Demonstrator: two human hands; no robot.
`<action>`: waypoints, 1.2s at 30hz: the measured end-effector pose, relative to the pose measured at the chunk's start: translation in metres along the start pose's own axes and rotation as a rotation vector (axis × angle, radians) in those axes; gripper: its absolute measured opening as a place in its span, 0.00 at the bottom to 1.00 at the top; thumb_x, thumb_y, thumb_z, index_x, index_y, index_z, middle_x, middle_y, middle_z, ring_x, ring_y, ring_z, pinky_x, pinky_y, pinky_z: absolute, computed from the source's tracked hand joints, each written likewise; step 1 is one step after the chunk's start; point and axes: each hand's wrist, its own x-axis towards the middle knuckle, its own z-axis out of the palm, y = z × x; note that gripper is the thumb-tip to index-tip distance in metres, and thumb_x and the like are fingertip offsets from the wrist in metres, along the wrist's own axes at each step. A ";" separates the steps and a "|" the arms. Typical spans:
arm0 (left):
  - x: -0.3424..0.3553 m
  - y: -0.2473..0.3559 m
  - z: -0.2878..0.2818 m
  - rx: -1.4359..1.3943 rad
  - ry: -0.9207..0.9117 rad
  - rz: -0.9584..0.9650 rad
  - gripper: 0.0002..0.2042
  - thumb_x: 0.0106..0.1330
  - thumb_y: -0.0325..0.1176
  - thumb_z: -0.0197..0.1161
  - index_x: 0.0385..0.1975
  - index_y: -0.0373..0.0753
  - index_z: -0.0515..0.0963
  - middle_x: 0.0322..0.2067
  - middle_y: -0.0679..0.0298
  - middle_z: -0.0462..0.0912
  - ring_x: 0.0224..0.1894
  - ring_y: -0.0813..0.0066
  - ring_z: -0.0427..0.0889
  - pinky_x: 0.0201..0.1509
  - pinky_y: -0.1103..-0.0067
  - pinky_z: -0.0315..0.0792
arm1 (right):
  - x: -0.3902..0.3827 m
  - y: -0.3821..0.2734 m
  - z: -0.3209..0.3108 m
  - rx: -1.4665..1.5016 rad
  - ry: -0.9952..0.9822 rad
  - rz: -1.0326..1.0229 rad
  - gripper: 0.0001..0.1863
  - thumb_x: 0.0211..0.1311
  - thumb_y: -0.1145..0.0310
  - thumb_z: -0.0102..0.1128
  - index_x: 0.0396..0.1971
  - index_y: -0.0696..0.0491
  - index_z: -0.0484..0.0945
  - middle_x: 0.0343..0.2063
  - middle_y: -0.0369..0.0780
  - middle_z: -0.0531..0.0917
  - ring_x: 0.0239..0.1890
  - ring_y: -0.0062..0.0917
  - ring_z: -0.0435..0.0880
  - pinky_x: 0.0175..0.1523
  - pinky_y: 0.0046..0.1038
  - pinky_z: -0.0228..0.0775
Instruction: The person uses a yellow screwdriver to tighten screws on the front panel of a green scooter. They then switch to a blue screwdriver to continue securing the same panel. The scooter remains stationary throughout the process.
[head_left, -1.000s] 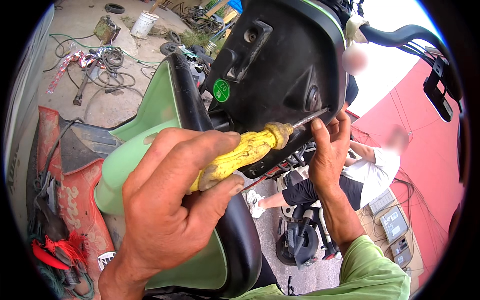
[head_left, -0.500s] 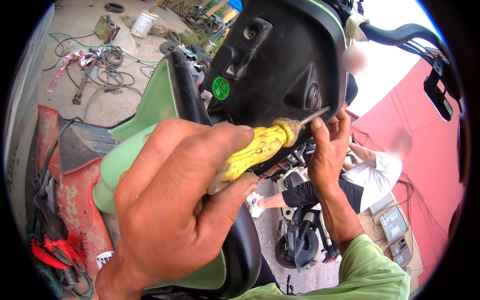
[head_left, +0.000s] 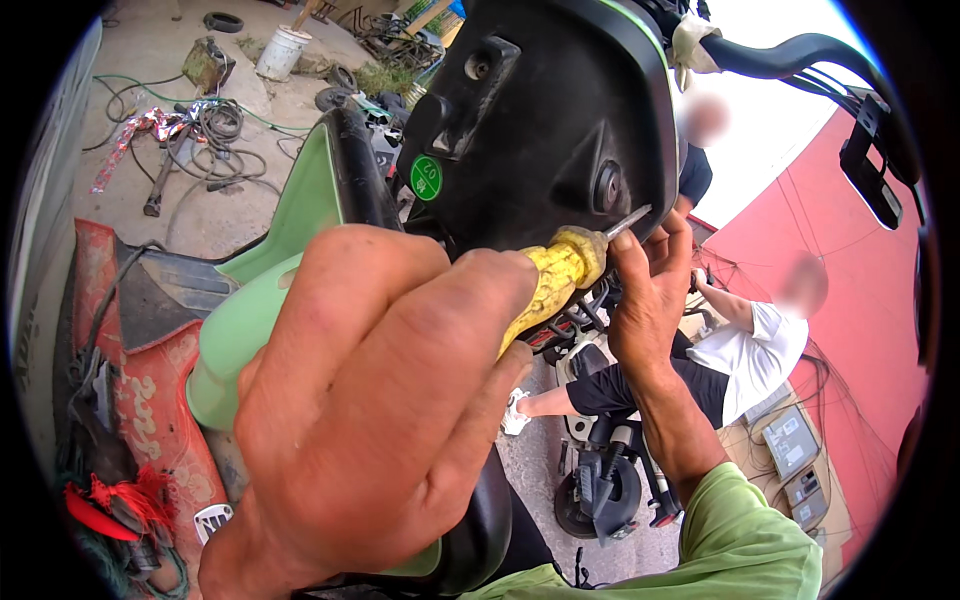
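My left hand [head_left: 380,390] is closed round the yellow, grimy handle [head_left: 550,280] of a screwdriver, whose metal shaft [head_left: 628,219] angles up to the lower right edge of a black plastic front panel [head_left: 520,140] with a round green sticker [head_left: 425,177]. The tip meets the panel just right of a recessed round fitting [head_left: 607,185]. My right hand [head_left: 648,290] curls its fingers round that edge, its thumb beside or against the shaft. Behind my left hand is a pale green body piece [head_left: 245,350] with black padded trim.
A person in white [head_left: 750,360] is at lower right; another [head_left: 692,170] is partly hidden behind the panel. A black handlebar [head_left: 780,60] arches top right. Coiled hoses [head_left: 225,130], a bucket [head_left: 283,52] and tyres lie on the ground. A red mat [head_left: 150,420] lies left; a pink wall [head_left: 870,300] stands right.
My left hand has moved up and rightward, closer to the camera, covering more of the yellow handle, which has shifted right. The panel now appears slightly further left in view.
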 end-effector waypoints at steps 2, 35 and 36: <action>0.000 0.002 0.002 -0.018 -0.015 -0.018 0.19 0.51 0.19 0.68 0.45 0.33 0.78 0.37 0.52 0.80 0.35 0.62 0.81 0.39 0.75 0.75 | 0.000 0.001 -0.001 0.019 0.009 -0.003 0.30 0.63 0.67 0.67 0.61 0.58 0.64 0.46 0.40 0.77 0.51 0.22 0.77 0.55 0.24 0.74; 0.039 0.047 -0.008 0.101 -0.076 -0.064 0.16 0.56 0.15 0.60 0.45 0.31 0.75 0.40 0.55 0.76 0.42 0.66 0.79 0.49 0.76 0.73 | -0.002 -0.001 -0.005 0.006 -0.038 -0.022 0.35 0.62 0.64 0.69 0.63 0.61 0.62 0.51 0.46 0.73 0.53 0.26 0.74 0.55 0.29 0.77; 0.041 0.048 -0.008 0.103 -0.082 -0.070 0.16 0.56 0.15 0.61 0.46 0.31 0.75 0.40 0.56 0.76 0.42 0.67 0.79 0.49 0.77 0.73 | -0.002 -0.002 -0.006 -0.004 -0.037 -0.029 0.35 0.62 0.64 0.69 0.63 0.61 0.62 0.51 0.46 0.73 0.53 0.26 0.74 0.55 0.29 0.77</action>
